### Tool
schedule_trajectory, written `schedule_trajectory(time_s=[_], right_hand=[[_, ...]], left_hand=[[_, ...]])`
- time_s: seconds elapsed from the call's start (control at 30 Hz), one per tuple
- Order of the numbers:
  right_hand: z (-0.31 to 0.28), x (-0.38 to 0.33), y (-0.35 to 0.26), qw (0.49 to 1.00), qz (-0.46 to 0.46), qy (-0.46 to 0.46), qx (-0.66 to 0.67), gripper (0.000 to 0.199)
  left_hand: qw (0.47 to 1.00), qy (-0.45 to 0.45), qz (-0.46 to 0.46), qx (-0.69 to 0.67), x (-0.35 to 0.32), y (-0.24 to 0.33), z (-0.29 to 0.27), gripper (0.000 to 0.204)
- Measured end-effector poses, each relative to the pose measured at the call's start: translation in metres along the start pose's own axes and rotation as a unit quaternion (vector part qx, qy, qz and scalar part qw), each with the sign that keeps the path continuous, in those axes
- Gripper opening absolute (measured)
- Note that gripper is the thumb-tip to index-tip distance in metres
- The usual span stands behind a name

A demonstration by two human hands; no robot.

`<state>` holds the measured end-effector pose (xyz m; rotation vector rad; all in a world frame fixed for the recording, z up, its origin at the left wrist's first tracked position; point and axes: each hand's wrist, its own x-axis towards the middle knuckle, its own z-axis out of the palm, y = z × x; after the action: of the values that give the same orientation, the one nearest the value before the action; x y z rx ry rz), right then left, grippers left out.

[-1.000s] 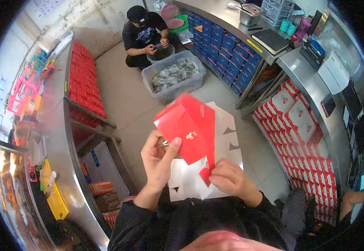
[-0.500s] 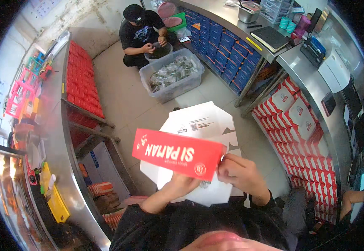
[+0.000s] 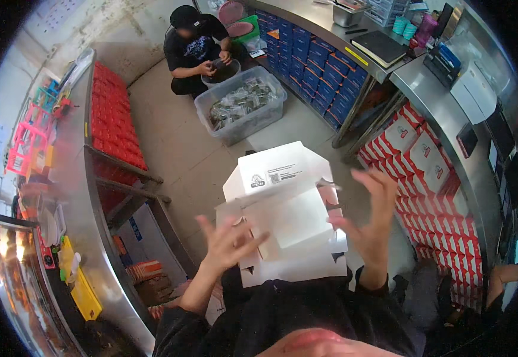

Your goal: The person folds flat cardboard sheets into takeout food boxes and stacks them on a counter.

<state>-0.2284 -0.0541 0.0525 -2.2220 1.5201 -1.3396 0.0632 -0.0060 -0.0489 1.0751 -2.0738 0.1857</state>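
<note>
An unfolded white cardboard carton blank lies across my lap, with cut flaps and slots along its sides and small dark print on its far panel. Over its left side is my left hand, fingers spread and holding nothing. My right hand is raised at the right edge with its thumb and fingers apart, also holding nothing. A blurred pale strip crosses the blank between the hands; whether it is a moving flap I cannot tell.
Ahead, a seated person handles something over a bucket beside a clear plastic tub of small packets. Stacked red cartons line the left, blue boxes the far right, red-and-white boxes the right. Steel counters flank me.
The red printed carton that my two hands held has left them and no longer shows. Both hands have opened and moved apart, uncovering the white blank.
</note>
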Motion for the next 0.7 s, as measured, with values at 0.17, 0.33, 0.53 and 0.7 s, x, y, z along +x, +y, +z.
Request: schedule_trajectory(time_s=[0.17,0.33,0.53,0.7], right_hand=[[0.041,-0.007,0.026,0.989,-0.049,-0.140,0.022,0.047],[0.053,-0.017,0.020,0.949,0.069,-0.250,0.180,0.049],[0.076,-0.043,-0.009,0.980,0.005,-0.065,0.186,0.064],[0.070,-0.041,0.011,0.991,-0.034,-0.041,0.121,0.056]], left_hand=[[0.900,0.173,-0.365,-0.165,0.045,0.006,0.002,0.022],[0.745,0.004,-0.525,-0.412,-0.029,-0.031,0.021,0.051],[0.859,0.223,-0.309,-0.342,0.013,0.035,0.055,0.046],[0.865,0.187,-0.258,-0.388,0.031,0.027,0.050,0.044]])
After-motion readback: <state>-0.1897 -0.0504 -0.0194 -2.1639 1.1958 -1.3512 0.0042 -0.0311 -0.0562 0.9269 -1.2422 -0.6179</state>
